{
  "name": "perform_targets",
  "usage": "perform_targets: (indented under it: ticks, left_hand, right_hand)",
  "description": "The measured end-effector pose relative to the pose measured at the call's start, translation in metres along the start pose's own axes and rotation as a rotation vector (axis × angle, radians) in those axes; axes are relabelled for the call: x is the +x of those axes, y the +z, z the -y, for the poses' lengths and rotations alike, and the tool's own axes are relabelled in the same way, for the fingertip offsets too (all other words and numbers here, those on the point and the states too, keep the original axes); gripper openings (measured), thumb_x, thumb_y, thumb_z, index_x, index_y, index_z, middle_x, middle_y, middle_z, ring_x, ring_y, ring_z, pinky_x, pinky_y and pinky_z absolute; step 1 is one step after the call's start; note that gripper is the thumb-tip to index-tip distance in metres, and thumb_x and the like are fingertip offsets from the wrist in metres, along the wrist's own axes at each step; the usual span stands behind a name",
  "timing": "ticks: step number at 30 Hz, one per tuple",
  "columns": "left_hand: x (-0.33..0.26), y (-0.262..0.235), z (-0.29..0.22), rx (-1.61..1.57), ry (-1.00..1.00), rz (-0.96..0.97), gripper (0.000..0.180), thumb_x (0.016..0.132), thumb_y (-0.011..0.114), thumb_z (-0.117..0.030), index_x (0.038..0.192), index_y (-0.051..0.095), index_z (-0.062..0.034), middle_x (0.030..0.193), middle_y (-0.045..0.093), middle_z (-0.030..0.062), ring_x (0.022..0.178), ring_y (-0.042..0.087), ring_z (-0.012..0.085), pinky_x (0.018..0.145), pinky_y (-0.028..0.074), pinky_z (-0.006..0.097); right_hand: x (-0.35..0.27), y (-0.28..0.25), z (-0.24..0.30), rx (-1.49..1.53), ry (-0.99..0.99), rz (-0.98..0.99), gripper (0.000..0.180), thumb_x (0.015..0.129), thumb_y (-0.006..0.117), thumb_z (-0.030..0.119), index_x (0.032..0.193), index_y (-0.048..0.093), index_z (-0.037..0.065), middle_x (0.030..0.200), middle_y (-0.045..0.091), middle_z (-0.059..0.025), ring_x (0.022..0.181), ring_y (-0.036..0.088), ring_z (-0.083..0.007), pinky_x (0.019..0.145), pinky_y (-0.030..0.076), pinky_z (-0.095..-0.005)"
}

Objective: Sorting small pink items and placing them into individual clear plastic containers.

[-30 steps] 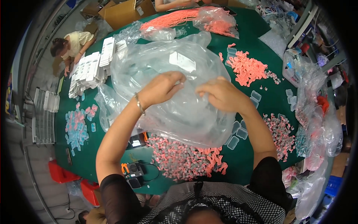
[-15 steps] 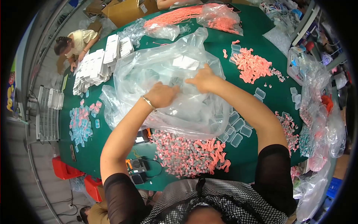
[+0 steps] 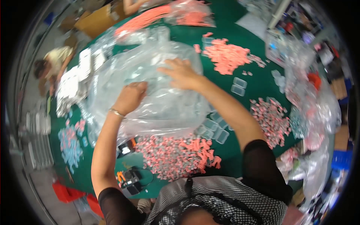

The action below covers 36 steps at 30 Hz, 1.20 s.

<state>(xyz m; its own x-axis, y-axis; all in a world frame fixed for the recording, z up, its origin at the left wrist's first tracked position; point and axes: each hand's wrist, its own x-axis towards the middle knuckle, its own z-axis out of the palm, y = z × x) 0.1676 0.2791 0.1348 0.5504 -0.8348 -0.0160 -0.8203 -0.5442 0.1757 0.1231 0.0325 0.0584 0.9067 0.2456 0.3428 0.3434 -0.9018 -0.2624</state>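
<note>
A large clear plastic bag lies across the middle of the green table, with pale, see-through pieces showing dimly inside. On its left part my left hand is closed, fingers curled into the film; a bracelet circles that wrist. Farther right, my right hand rests over the bag's upper part with its fingers spread. Clear plastic cases lie by the bag's lower right corner. Just below the bag spreads a heap of pink cords with grey-and-pink beads. Motion blurs the picture somewhat.
White cards are stacked at the left, near a person. Blue-and-pink small cases lie below them. Pink cord bundles and a grey-pink bead heap sit at the right. A small black device stands at the near edge.
My view has turned, shifting the scene leftward. My right hand's fingers have gone from pointing and pressing at the bag to spread. My left hand has moved left across the bag and curled tighter.
</note>
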Motion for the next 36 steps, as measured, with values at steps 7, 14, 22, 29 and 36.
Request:
perform_targets:
  ticks: [7, 14, 22, 29, 36]
  left_hand:
    - [-0.005, 0.033, 0.043, -0.148, -0.183, 0.216, 0.017, 0.086, 0.057, -0.017, 0.099, 0.056, -0.0067, 0.091, 0.065, 0.0164, 0.091, 0.062, 0.0368, 0.079, 0.048, 0.045]
    - [0.006, -0.022, -0.042, -0.421, -0.211, -0.258, 0.013, 0.088, 0.060, -0.012, 0.095, 0.058, -0.0015, 0.088, 0.067, 0.0148, 0.081, 0.066, 0.0284, 0.070, 0.051, 0.034]
    - [0.064, 0.039, -0.221, -1.339, -0.104, -0.144, 0.012, 0.089, 0.064, -0.008, 0.096, 0.063, 0.0017, 0.081, 0.065, 0.0015, 0.072, 0.058, 0.0066, 0.063, 0.046, 0.020]
    - [0.099, 0.111, -0.257, -1.576, -0.427, -0.067, 0.016, 0.089, 0.062, -0.006, 0.103, 0.064, 0.0024, 0.084, 0.067, 0.0038, 0.071, 0.064, 0.0092, 0.061, 0.050, 0.021]
    - [0.111, 0.136, -0.262, -1.656, -0.466, -0.138, 0.019, 0.090, 0.063, -0.008, 0.104, 0.063, 0.0035, 0.086, 0.068, 0.0047, 0.074, 0.063, 0.0102, 0.065, 0.050, 0.021]
  right_hand:
    - [0.002, 0.009, 0.007, 0.255, 0.089, -0.029, 0.047, 0.078, 0.062, 0.013, 0.124, 0.058, 0.020, 0.133, 0.050, -0.0076, 0.120, 0.048, -0.0254, 0.093, 0.034, -0.0499]
    - [-0.118, -0.088, -0.035, 0.516, 0.270, -0.612, 0.018, 0.081, 0.059, -0.004, 0.096, 0.067, 0.003, 0.088, 0.066, -0.0096, 0.075, 0.065, -0.0171, 0.064, 0.050, -0.0288]
    - [-0.244, -0.061, -0.085, 0.362, 0.684, -0.332, 0.012, 0.079, 0.065, 0.005, 0.091, 0.067, 0.007, 0.078, 0.064, -0.0091, 0.067, 0.064, -0.0230, 0.061, 0.050, -0.0326]
    - [-0.254, -0.044, -0.066, 0.159, 0.614, -0.315, 0.011, 0.075, 0.065, 0.009, 0.085, 0.068, 0.012, 0.078, 0.065, -0.0011, 0.077, 0.063, -0.0231, 0.069, 0.045, -0.0411]
    - [-0.252, -0.051, -0.076, 0.034, 0.533, -0.332, 0.008, 0.076, 0.065, 0.009, 0.084, 0.067, 0.012, 0.079, 0.065, -0.0028, 0.075, 0.062, -0.0250, 0.068, 0.046, -0.0415]
